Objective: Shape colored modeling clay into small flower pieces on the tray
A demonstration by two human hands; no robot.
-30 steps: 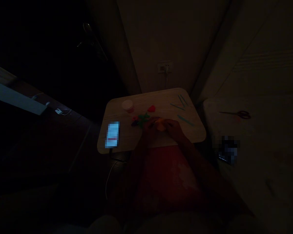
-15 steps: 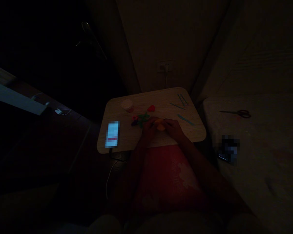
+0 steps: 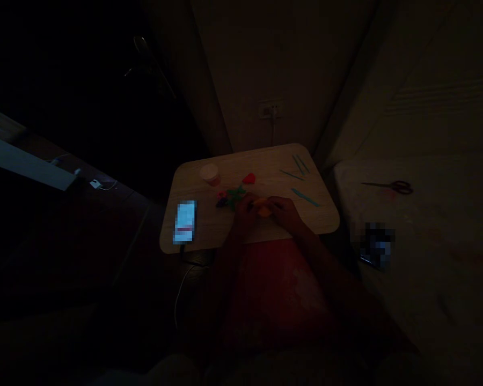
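In dim light, an orange piece of modelling clay (image 3: 264, 208) is held between both hands over the near part of a small table. My left hand (image 3: 245, 212) grips its left side with bent fingers. From the right, my right hand (image 3: 285, 210) closes its fingers on the same piece. Just left of the hands lie a green clay shape (image 3: 236, 196) with several lobes, a dark purple lump (image 3: 221, 202) and a small pink-red bit. A red clay piece (image 3: 249, 178) rests beyond them. My fingertips are too dark to make out fully.
On the wood-look table (image 3: 257, 161) are a round lidded tub (image 3: 210, 174), a lit phone (image 3: 185, 222) with a cable, several thin blue-green sticks (image 3: 300, 164) and a blue-green clay knife (image 3: 305, 197). Scissors (image 3: 400, 186) and a blurred dark device (image 3: 376, 246) lie on the pale surface at right.
The orange clay has shifted and turned slightly between my fingers, with both hands staying nearly in place. The view is a little darker; the other things on the table have not moved.
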